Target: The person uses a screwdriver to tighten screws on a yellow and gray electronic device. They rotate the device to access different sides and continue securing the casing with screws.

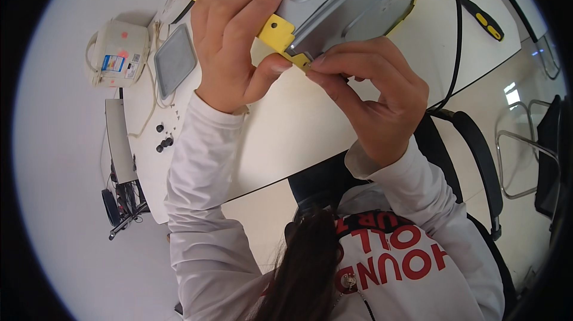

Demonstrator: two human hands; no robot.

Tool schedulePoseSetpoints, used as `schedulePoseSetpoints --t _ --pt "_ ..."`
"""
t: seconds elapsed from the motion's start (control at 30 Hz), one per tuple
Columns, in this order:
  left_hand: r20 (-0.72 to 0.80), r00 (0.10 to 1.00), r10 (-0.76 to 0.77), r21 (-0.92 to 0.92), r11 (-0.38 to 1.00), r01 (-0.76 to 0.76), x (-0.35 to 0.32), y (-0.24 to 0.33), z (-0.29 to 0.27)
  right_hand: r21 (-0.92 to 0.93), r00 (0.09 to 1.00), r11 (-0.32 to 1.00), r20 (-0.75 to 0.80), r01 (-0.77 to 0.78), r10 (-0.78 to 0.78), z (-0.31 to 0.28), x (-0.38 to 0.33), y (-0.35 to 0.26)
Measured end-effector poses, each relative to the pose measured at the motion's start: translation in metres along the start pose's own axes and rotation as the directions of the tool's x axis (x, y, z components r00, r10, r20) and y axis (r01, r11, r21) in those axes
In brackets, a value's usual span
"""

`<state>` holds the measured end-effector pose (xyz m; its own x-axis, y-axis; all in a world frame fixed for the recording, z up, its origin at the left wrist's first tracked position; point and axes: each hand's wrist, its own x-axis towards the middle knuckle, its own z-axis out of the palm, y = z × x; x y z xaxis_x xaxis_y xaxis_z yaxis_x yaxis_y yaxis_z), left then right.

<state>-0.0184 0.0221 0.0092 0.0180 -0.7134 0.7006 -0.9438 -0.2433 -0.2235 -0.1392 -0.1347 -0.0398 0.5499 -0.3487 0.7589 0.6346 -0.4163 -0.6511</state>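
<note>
A grey metal casing (358, 4) with yellow edge flanges is tilted up at the far side of the white table. My left hand (236, 40) grips its near left edge, fingers spread over the grey face and thumb beside the yellow flange (276, 31). At the casing's near corner, my right hand (379, 85) has its thumb and forefinger pinched against a small hole in the yellow metal. Whatever sits between those fingertips is too small to make out.
Left on the white table (298, 136) are a grey tray (176, 61), several black round feet (164, 143) and tiny screws. A white appliance (119, 52) stands behind them. A black cable (458, 40) hangs right, beside a black-and-yellow screwdriver (482, 17). Chairs (477, 154) stand right.
</note>
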Motion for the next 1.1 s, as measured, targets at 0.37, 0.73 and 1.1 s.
schedulePoseSetpoints --t 0.37,0.73,1.1 --pt "-0.043 0.999 0.006 -0.039 0.999 -0.008 -0.002 -0.001 0.003 -0.040 1.000 0.999 -0.006 -0.021 0.021 0.002 0.001 -0.008" --pt "-0.094 0.995 0.013 -0.036 0.999 -0.016 -0.002 0.000 0.006 0.009 1.000 1.000 -0.023 0.007 -0.007 0.004 -0.001 -0.001" --pt "-0.148 0.989 -0.001 -0.062 0.998 -0.009 0.001 0.001 0.009 0.054 0.999 0.998 -0.033 0.030 -0.028 0.006 -0.004 0.004"
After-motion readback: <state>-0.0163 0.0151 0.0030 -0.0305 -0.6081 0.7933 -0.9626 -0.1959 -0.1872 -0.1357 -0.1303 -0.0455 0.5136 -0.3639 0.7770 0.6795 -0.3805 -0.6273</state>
